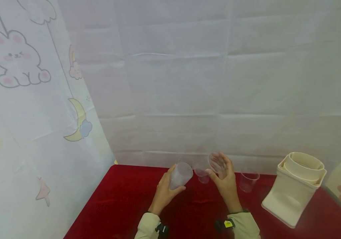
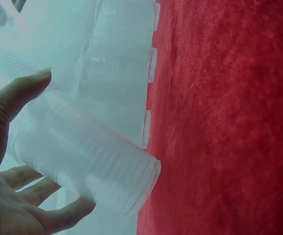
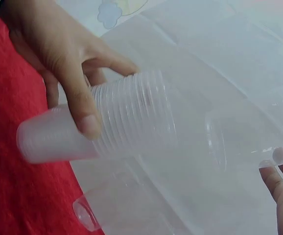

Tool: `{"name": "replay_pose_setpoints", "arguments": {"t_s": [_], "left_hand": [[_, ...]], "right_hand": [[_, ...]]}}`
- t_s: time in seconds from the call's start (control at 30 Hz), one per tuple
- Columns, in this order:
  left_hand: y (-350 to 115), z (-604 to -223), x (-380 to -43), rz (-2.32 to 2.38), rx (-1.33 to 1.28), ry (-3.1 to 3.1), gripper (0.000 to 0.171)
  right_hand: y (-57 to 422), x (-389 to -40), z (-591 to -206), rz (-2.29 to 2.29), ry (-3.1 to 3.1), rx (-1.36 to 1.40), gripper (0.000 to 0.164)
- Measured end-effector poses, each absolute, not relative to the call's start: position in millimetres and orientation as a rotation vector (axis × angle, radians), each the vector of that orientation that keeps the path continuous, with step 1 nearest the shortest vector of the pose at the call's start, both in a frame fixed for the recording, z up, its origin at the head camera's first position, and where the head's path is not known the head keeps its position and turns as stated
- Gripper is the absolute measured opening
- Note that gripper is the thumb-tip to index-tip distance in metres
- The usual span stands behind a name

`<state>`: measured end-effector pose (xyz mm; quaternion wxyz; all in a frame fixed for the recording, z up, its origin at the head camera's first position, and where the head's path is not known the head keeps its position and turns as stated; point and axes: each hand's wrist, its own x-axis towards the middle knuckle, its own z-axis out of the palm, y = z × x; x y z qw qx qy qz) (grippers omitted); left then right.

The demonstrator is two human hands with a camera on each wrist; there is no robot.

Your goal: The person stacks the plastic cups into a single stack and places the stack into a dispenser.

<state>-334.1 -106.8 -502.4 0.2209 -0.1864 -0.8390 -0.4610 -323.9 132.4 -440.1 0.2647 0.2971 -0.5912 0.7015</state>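
My left hand (image 1: 164, 192) grips a tilted stack of nested clear plastic cups (image 1: 180, 176), thumb on one side and fingers on the other. In the right wrist view the stacked rims (image 3: 131, 110) point towards my right hand. My right hand (image 1: 226, 184) holds one clear plastic cup (image 3: 242, 134) between thumb and fingers, apart from the stack and raised over the table. Behind and between the hands stands a clear cup (image 1: 201, 171) on the red cloth. Another clear cup (image 1: 248, 182) stands upright to the right of my right hand.
A cream plastic container (image 1: 291, 192) with a round rim stands at the right on the red cloth (image 1: 122, 202). A pale hanging sheet (image 1: 170, 99) rises behind the table, and a cartoon-printed sheet (image 1: 24, 132) closes off the left side.
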Motion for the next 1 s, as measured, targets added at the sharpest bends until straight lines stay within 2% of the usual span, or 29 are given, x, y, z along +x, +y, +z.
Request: {"name": "replay_pose_setpoints", "arguments": {"t_s": [0.63,1.0], "left_hand": [[-108,-495,-341,-1.194,-0.566,-2.285,0.088],[-108,-501,-335,-1.218,-0.545,-2.310,0.089]], "right_hand": [[114,-329,-431,1.932,-1.544,0.862,0.076],[107,-327,-438,1.963,-1.574,0.846,0.078]]}}
